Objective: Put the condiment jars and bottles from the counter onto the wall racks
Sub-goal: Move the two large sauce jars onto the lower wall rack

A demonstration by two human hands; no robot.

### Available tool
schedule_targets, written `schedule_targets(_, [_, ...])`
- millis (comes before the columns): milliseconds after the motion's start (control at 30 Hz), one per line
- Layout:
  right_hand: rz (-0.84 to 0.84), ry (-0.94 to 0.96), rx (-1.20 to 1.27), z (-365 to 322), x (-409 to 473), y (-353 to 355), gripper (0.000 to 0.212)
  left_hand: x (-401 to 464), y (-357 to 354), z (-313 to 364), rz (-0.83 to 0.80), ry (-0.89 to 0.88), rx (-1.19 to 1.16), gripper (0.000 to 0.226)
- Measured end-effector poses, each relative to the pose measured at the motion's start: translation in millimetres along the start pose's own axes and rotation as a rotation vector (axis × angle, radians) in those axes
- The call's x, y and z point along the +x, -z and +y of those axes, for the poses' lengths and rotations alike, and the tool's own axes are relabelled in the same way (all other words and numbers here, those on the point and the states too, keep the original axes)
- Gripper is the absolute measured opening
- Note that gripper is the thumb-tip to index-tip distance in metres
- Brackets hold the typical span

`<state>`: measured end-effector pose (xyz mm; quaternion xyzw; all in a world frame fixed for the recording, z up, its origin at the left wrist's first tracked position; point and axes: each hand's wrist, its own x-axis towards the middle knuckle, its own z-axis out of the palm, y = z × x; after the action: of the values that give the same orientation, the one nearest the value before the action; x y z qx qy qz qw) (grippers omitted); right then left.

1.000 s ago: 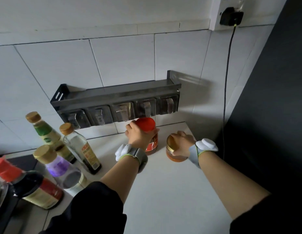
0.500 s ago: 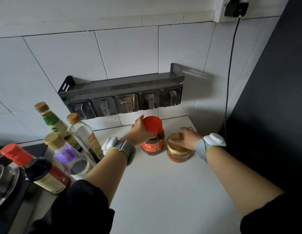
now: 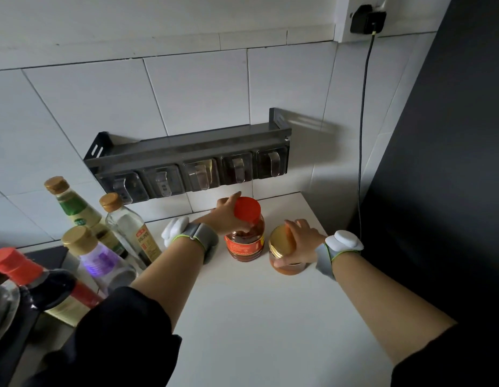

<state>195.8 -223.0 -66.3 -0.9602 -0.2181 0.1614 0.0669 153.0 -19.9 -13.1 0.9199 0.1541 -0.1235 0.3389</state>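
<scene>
Hands (image 3: 226, 213) (image 3: 300, 241) curled around two jars

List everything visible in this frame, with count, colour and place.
red-lid jar: 1, red lid, reddish contents, counter below rack
gold-lid jar: 1, gold lid, orange contents, right of red-lid jar
bottles: 4 with tan caps or red cap, counter left
rack: 1, dark grey, on tiled wall, shelf bare
spice boxes: 5, clear, hanging under rack
plug: 1, black, upper right, cable running down
counter: 1, white
left hand: wrapped around red-lid jar, grey wristband
right hand: on gold-lid jar, grey wristband
</scene>
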Motion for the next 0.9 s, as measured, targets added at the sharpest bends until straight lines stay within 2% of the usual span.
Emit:
schedule_targets(100, [-0.087, 0.094, -0.018, 7, 0, -2, 0.118, -5, -21, 4, 0.196, 0.030, -0.131, 0.110])
schedule_targets(233, [-0.060, 0.055, 0.036, 7, -6, 2, 0.110, -16, -44, 4, 0.457, -0.021, -0.283, 0.101])
schedule_targets(367, [-0.021, 0.015, 0.102, 8, -21, 23, 0.111, -29, -43, -4, 0.498, -0.053, -0.350, 0.092])
schedule_targets(533, [0.092, 0.076, 0.125, -3, -50, 106, 0.108, -65, -25, 1, 0.571, -0.171, -0.455, 0.087])
schedule_targets(667, [0.256, 0.172, 0.033, -31, -72, 183, 0.106, -92, 16, 28, 0.623, -0.318, -0.498, 0.085])
schedule_targets(767, [0.394, 0.218, 0.102, -52, -72, 232, 0.105, -109, 49, 49, 0.718, -0.373, -0.560, 0.081])
schedule_targets(900, [0.582, 0.244, 0.194, -77, -47, 261, 0.108, -121, 87, 73, 0.767, -0.404, -0.664, 0.088])
